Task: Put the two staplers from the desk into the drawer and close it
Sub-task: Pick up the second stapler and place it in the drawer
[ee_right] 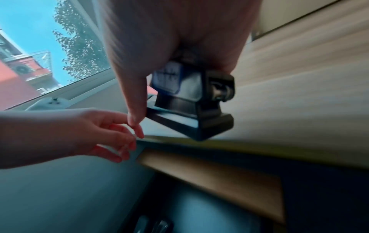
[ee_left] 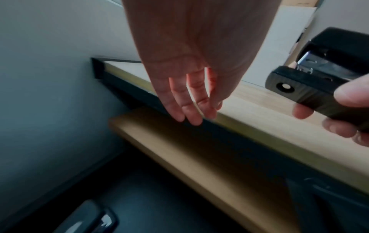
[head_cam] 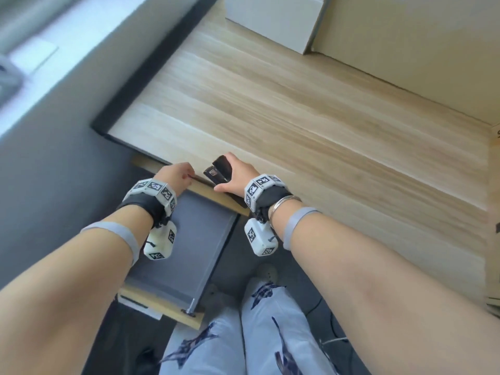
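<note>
A black stapler (head_cam: 220, 170) sits at the front edge of the wooden desk (head_cam: 297, 109), and my right hand (head_cam: 230, 175) grips it from above, thumb on its near side. The right wrist view shows its hinge end (ee_right: 191, 100) just over the desk edge. My left hand (head_cam: 178, 173) hovers beside it at the edge, fingers (ee_left: 189, 107) relaxed and holding nothing. Below both hands the drawer (head_cam: 194, 239) stands pulled out, its grey bottom bare where visible. A dark glossy object (ee_left: 89, 217) lies low in the drawer in the left wrist view; I cannot tell if it is the second stapler.
A white box (head_cam: 276, 20) and a cardboard sheet (head_cam: 405, 50) stand at the back of the desk. A grey wall (head_cam: 54, 158) runs close along the left of the drawer. My legs (head_cam: 270, 334) stand right of the drawer front (head_cam: 162, 307).
</note>
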`<state>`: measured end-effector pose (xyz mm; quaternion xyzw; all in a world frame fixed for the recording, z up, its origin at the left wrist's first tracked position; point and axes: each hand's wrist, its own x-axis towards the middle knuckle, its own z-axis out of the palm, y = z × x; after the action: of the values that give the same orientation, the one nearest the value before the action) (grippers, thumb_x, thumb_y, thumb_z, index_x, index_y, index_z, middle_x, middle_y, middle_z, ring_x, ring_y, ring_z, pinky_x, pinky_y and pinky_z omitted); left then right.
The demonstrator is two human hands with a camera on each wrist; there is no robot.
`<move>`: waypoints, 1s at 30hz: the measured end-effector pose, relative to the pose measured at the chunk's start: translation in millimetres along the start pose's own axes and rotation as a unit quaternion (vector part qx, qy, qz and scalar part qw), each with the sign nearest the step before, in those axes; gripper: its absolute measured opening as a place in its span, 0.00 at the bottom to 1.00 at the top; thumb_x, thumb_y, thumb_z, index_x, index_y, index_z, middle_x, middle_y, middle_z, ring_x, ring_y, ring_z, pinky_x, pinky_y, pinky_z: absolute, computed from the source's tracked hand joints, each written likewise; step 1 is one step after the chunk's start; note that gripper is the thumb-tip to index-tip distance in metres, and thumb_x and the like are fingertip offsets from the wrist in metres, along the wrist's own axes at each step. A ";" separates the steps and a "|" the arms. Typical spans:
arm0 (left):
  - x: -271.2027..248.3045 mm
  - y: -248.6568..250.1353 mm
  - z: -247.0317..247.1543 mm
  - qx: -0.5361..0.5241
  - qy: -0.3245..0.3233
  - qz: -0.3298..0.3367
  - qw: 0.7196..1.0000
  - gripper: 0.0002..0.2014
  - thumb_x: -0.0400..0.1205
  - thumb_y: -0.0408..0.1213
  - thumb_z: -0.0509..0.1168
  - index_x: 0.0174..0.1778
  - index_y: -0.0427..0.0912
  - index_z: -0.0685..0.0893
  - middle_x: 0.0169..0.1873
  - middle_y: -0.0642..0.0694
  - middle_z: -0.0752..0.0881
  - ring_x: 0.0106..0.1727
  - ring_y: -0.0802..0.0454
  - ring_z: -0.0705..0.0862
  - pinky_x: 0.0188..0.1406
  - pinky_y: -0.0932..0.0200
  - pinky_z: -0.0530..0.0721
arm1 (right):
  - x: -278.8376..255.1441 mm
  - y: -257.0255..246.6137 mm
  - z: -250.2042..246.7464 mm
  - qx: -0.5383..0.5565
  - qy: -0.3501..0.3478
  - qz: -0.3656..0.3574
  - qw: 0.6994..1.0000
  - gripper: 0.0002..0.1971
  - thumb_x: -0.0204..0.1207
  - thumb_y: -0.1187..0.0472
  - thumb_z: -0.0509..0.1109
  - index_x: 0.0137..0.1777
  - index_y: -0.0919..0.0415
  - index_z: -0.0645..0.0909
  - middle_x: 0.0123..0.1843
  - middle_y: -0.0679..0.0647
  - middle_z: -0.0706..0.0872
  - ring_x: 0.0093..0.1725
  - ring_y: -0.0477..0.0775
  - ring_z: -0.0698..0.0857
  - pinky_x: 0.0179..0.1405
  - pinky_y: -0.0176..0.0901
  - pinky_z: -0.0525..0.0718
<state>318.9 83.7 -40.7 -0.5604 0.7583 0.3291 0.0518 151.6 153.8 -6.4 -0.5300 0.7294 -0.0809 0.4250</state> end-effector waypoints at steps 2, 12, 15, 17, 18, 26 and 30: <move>-9.6 -28.4 1.6 0.003 0.013 -0.016 1.000 0.13 0.78 0.29 0.59 0.54 0.40 0.85 0.54 0.37 0.89 0.54 0.38 0.86 0.55 0.52 0.82 | 2.7 -17.5 28.7 0.000 -0.026 -0.015 1.000 0.41 0.72 0.55 0.77 0.81 0.58 0.58 0.73 0.63 0.79 0.70 0.64 0.80 0.66 0.45 0.77; -30.9 -152.4 50.2 0.006 -0.040 -0.102 0.994 0.11 0.80 0.32 0.58 0.51 0.39 0.85 0.52 0.36 0.90 0.55 0.38 0.86 0.58 0.48 0.84 | 36.3 -12.3 167.4 0.062 -0.088 0.116 0.987 0.27 0.83 0.55 0.56 0.81 0.53 0.56 0.64 0.64 0.80 0.55 0.67 0.83 0.59 0.50 0.78; -29.1 -172.6 70.1 0.002 -0.053 -0.114 0.992 0.11 0.81 0.33 0.57 0.52 0.36 0.84 0.52 0.34 0.89 0.54 0.36 0.86 0.59 0.46 0.84 | 48.7 0.1 191.2 0.086 -0.094 0.167 0.978 0.30 0.83 0.58 0.56 0.84 0.49 0.50 0.76 0.68 0.69 0.65 0.70 0.80 0.66 0.52 0.75; -25.5 -182.8 81.2 -0.001 -0.066 -0.130 0.989 0.12 0.80 0.31 0.57 0.52 0.38 0.84 0.53 0.36 0.89 0.55 0.36 0.86 0.59 0.48 0.84 | 58.3 8.6 204.7 0.093 -0.088 0.186 0.974 0.30 0.82 0.59 0.58 0.82 0.47 0.54 0.75 0.68 0.69 0.61 0.70 0.82 0.65 0.52 0.76; -23.9 -187.3 85.9 -0.003 -0.073 -0.138 0.988 0.12 0.80 0.30 0.57 0.52 0.40 0.85 0.53 0.37 0.89 0.55 0.37 0.86 0.59 0.49 0.84 | 63.0 12.3 211.4 0.097 -0.081 0.193 0.973 0.28 0.81 0.58 0.60 0.80 0.48 0.58 0.73 0.68 0.71 0.56 0.69 0.82 0.61 0.51 0.77; -9.1 -214.0 116.6 -0.015 -0.103 -0.156 0.982 0.12 0.79 0.29 0.58 0.53 0.41 0.84 0.53 0.39 0.90 0.54 0.39 0.86 0.55 0.54 0.81 | 96.8 33.8 256.8 0.153 -0.052 0.273 0.948 0.24 0.78 0.59 0.67 0.72 0.59 0.63 0.65 0.67 0.82 0.46 0.60 0.76 0.46 0.46 0.73; -3.1 -215.7 127.8 -0.015 -0.111 -0.159 0.981 0.12 0.79 0.29 0.59 0.54 0.40 0.85 0.53 0.39 0.89 0.55 0.39 0.86 0.55 0.54 0.81 | 103.1 40.5 271.5 0.182 -0.029 0.300 0.936 0.25 0.78 0.60 0.66 0.72 0.58 0.62 0.67 0.67 0.79 0.47 0.61 0.75 0.57 0.51 0.79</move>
<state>473.6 123.9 -233.9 -0.6341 0.6443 0.3882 0.1793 306.7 174.4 -254.5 -0.2026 0.8148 -0.0656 0.5391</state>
